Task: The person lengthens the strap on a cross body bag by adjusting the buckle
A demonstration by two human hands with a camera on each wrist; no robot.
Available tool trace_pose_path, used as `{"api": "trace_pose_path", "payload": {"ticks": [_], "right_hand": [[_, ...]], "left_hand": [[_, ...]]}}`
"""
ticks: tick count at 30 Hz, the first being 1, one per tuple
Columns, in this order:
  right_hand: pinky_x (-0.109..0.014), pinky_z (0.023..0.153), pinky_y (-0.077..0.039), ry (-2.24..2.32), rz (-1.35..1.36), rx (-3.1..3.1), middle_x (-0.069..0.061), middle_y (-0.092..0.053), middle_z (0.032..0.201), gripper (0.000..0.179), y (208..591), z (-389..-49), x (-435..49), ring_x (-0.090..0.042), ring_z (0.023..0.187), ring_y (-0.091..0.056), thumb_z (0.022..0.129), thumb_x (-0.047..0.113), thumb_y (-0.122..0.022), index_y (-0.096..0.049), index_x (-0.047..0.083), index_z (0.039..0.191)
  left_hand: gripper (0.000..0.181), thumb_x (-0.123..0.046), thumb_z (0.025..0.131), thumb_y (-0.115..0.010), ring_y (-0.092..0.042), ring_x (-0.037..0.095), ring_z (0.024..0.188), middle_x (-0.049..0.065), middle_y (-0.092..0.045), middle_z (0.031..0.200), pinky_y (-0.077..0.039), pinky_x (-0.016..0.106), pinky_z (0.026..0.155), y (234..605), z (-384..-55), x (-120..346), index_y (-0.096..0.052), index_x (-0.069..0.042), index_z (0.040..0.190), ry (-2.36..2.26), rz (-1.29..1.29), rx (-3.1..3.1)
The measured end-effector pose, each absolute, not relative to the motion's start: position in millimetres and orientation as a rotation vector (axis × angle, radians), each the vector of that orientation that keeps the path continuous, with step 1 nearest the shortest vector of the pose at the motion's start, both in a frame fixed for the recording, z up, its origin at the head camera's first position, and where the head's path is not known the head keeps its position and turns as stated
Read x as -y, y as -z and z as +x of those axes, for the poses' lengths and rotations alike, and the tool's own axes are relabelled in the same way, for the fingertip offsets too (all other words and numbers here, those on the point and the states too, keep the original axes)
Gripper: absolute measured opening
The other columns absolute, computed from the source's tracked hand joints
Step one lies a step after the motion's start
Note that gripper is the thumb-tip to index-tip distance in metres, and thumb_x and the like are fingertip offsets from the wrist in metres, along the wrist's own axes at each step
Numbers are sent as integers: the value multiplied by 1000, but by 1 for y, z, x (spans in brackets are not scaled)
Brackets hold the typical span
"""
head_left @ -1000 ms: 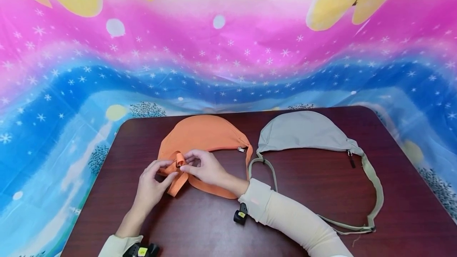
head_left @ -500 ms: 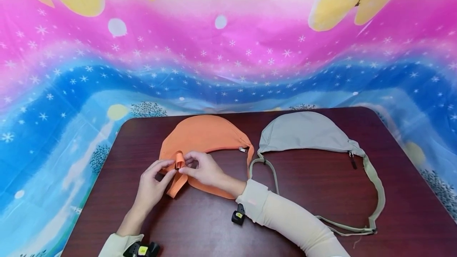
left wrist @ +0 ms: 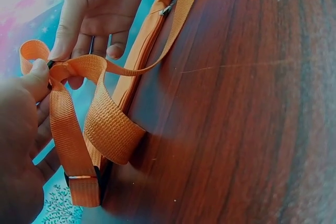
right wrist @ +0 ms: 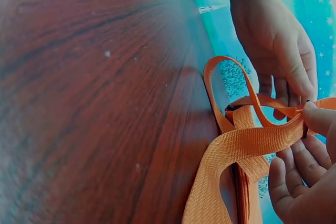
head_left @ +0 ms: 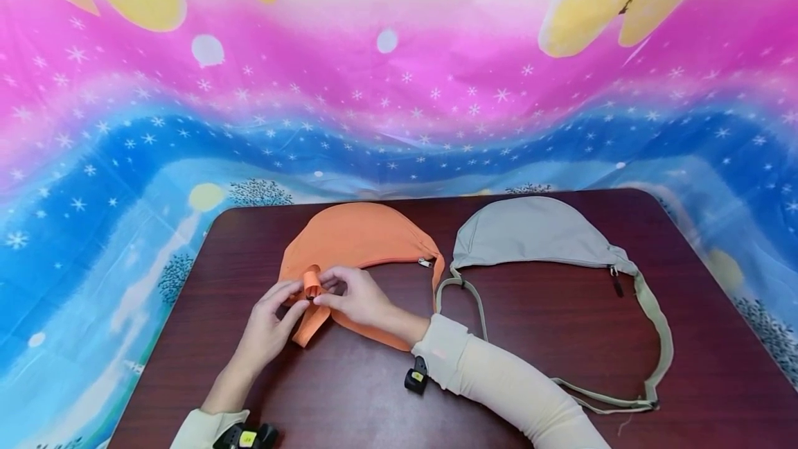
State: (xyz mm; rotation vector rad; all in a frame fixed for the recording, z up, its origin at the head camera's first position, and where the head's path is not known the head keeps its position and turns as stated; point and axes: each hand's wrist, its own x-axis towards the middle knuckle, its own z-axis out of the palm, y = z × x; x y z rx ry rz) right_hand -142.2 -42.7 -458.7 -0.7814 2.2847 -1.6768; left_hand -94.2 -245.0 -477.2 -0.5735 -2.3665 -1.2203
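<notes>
An orange waist bag (head_left: 358, 234) lies on the table, its orange strap (left wrist: 113, 129) raised and looped in front of it. My left hand (head_left: 268, 321) pinches the strap between thumb and fingers at a small black slider buckle (right wrist: 305, 128). From the other side, my right hand (head_left: 358, 296) pinches the strap at the same buckle. A short loop of webbing (head_left: 312, 281) stands up between both hands. Lower on the strap, a second black buckle (left wrist: 100, 182) shows in the left wrist view. Fingertips partly hide the pinched buckle.
A grey waist bag (head_left: 530, 234) lies to the right, its grey-green strap (head_left: 657, 324) curving toward the front of the dark red-brown table (head_left: 349, 407). A zipper pull (head_left: 425, 262) hangs at the orange bag's right end. A printed cloth backdrop (head_left: 399, 137) stands behind the table.
The strap loop between my hands has turned slightly and sits a little further left. Both hands keep nearly the same place, still at the buckle. Neither bag has been moved.
</notes>
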Motion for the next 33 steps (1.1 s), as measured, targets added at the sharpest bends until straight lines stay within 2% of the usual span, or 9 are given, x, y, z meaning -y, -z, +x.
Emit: {"api": "trace_pose_path", "payload": {"ticks": [5,10,13,18,22,28,33], "right_hand": [[-24,84,-54,1692,-800,-2261,-5,-71,105,31,459,-142,43,-21,99,-67,91,12,-78,-69,2,119],[-31,84,-56,1699,-814,-2260,-5,-72,105,32,458,-142,42,-19,95,-68,90,12,-79,-69,3,119],[-29,83,-55,1684,-829,-2263,-6,-71,108,36,459,-142,40,-18,93,-68,90,13,-80,-67,5,122],[-24,86,-52,1572,-840,-2293,-8,-68,115,46,464,-143,31,-17,99,-66,89,19,-82,-62,4,128],[-26,87,-52,1440,-827,-2320,-6,-67,112,44,468,-142,23,-18,101,-64,88,23,-83,-61,6,122],[-19,83,-49,1251,-853,-2377,2,-67,102,36,472,-140,18,-7,93,-62,85,30,-85,-65,12,110],[-18,81,-49,1168,-863,-2404,4,-68,98,35,470,-137,20,-5,88,-62,85,30,-85,-68,12,109]], "left_hand": [[39,15,81,-75,-59,14,88,9,-69,111,-48,14,74,475,-94,244,-71,1,118,1213,-560,2384],[34,11,85,-74,-58,10,86,6,-67,108,-50,18,69,474,-93,245,-69,-1,116,1205,-536,2433],[33,10,86,-74,-58,9,87,5,-67,108,-51,19,68,474,-93,245,-69,-2,116,1201,-527,2445],[31,11,86,-73,-59,10,88,7,-67,108,-50,17,72,473,-94,246,-69,0,115,1195,-521,2435],[29,11,86,-74,-60,10,87,8,-67,106,-49,16,74,472,-95,247,-68,1,112,1191,-495,2436],[29,9,87,-74,-60,10,86,10,-67,107,-51,17,72,470,-95,247,-68,2,114,1193,-451,2466],[29,8,86,-75,-59,9,88,10,-67,107,-51,17,72,470,-94,246,-68,1,114,1203,-440,2477]]}}
